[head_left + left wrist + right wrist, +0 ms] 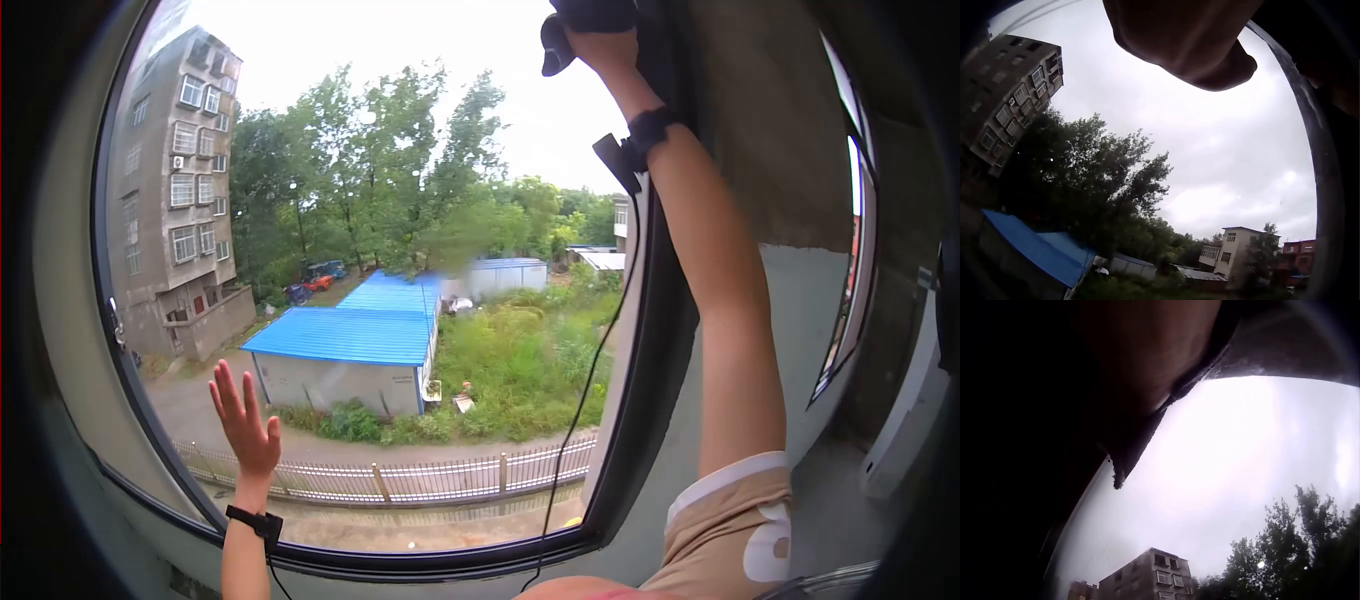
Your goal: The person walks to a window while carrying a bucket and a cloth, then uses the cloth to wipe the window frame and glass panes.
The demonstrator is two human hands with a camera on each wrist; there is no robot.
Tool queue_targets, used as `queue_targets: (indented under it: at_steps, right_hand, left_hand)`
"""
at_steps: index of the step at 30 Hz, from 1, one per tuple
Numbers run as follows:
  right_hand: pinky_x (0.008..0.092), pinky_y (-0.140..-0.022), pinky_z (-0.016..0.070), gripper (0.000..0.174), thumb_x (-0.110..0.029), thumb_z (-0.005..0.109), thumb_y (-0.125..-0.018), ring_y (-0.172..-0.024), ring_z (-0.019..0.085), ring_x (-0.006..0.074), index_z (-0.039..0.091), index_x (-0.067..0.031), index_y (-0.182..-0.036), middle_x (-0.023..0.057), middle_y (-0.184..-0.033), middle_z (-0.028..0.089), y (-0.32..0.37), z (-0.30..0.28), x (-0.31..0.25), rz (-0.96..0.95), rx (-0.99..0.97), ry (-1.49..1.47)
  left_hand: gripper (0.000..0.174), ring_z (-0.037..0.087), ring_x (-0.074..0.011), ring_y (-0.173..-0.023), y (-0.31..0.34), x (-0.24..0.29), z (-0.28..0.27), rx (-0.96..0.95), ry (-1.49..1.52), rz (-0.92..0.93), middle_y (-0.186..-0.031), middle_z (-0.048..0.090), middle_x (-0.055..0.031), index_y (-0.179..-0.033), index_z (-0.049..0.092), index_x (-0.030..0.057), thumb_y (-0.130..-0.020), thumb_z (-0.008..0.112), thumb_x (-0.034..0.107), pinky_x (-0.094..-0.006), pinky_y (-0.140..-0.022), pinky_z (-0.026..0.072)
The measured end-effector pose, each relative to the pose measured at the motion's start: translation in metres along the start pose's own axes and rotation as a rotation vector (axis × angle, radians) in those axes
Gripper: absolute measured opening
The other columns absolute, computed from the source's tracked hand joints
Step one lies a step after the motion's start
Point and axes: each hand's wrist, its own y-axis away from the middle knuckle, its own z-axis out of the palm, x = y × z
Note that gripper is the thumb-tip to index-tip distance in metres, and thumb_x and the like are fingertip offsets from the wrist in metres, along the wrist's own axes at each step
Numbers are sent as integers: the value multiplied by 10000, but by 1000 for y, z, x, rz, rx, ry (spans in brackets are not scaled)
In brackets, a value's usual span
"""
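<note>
Dark cloth [556,48] under the right hand [603,48], whose fingers are hidden, could slip off the window pane [330,110] at this stretch, while the left hand [245,425] lies flat, fingers spread.

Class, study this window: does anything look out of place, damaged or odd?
A hazy smear on the window pane near its middle blurs the trees and roofs behind it, while the view around it is sharp. Nothing looks broken or askew. The right hand grips a dark cloth up top.
</note>
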Motion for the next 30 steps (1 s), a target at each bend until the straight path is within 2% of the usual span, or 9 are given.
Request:
queue_targets:
  at_steps: [4,7,10,16,21,22,23,28,30]
  right_hand:
    - [524,-870,515,295,-245,547,-980,-901,680,405,705,1,-943,216,-933,685,-2,-20,25,-287,-938,321]
    - [517,-849,505,272,-224,562,-954,-883,673,404,711,-8,-880,227,-882,677,3,-17,21,-103,-385,92]
    - [525,-815,501,266,-211,567,-942,-845,673,394,715,-13,-845,219,-830,677,-13,-3,31,-34,-315,-9]
    - [498,-773,505,324,-232,552,-989,-819,683,337,710,-21,-801,196,-788,675,-59,73,81,-78,-376,70]
    - [483,-775,504,339,-248,549,-1001,-817,684,319,661,-29,-768,164,-782,679,-72,85,96,268,-796,-276]
    - [477,-709,505,342,-255,549,-1002,-754,678,312,603,-37,-744,136,-752,674,-72,52,83,670,-748,-805]
    - [455,-694,511,321,-243,553,-1001,-732,676,293,575,-45,-750,138,-706,647,-47,88,116,41,-514,-155]
    - [432,-790,520,121,-199,644,-951,-900,668,280,672,-81,-959,119,-878,657,-16,9,80,-198,-216,-284]
    - [431,-917,500,194,-167,640,-949,-1082,620,310,686,-124,-1133,142,-1111,631,-29,11,86,-238,-454,-77]
  left_hand:
    - [752,166,-397,-1587,-1,-2,-2,-3,5,-6,-1720,167,-197,-1669,222,192,-1068,205,643,-598,-1262,119]
    - [752,167,-395,-1587,0,0,-5,-16,-1,-2,-1721,166,-192,-1670,218,190,-1067,209,641,-603,-1261,116]
    - [750,168,-407,-1584,0,2,-7,-30,11,-9,-1719,165,-203,-1670,215,187,-1068,215,635,-608,-1260,113]
    - [733,176,-443,-1575,7,2,-7,-64,31,-31,-1710,166,-232,-1674,194,205,-1070,226,619,-638,-1246,128]
    - [714,189,-447,-1570,9,5,-6,-47,44,-18,-1709,169,-233,-1676,183,231,-1072,226,609,-654,-1238,142]
    - [705,189,-447,-1570,8,7,-6,-49,46,-22,-1708,172,-235,-1677,181,236,-1074,227,600,-652,-1239,143]
    - [705,189,-447,-1570,8,7,-7,-44,51,-23,-1708,172,-235,-1677,181,236,-1074,227,600,-652,-1239,143]
    - [713,187,-445,-1572,10,6,-5,-51,52,-15,-1705,175,-244,-1674,194,207,-1077,223,597,-648,-1242,129]
    - [704,187,-445,-1572,10,8,-4,-49,60,-19,-1704,182,-241,-1674,194,222,-1077,226,592,-647,-1241,135]
